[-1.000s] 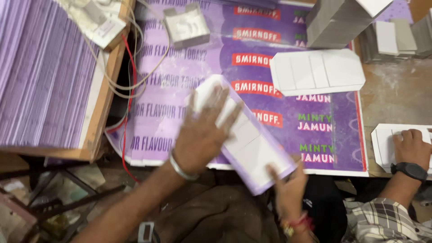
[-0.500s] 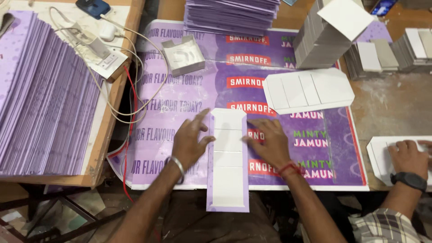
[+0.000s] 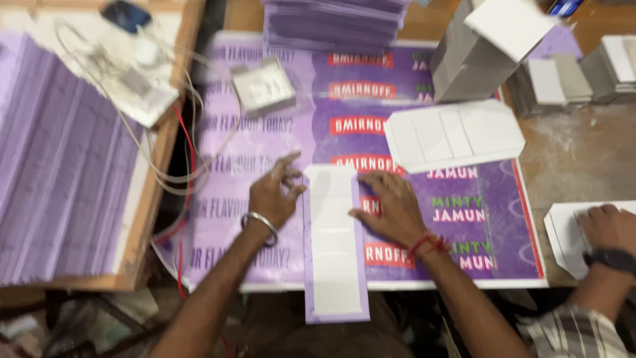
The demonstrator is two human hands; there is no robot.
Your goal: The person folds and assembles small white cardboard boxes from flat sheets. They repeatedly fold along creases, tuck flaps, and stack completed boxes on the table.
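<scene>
Both hands lie flat and open, holding nothing, left hand [image 3: 273, 195] and right hand [image 3: 391, 207] pressing either edge of the purple-bordered white card strip [image 3: 333, 242] on the bench [image 3: 583, 149].

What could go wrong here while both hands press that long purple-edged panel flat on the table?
The panel hangs past the table edge toward the person, so it may tip or bend there. The left hand and right hand sit only at its far end, so the near end could slide askew. A co-worker's hand works close by on the right and may bump things.
</scene>
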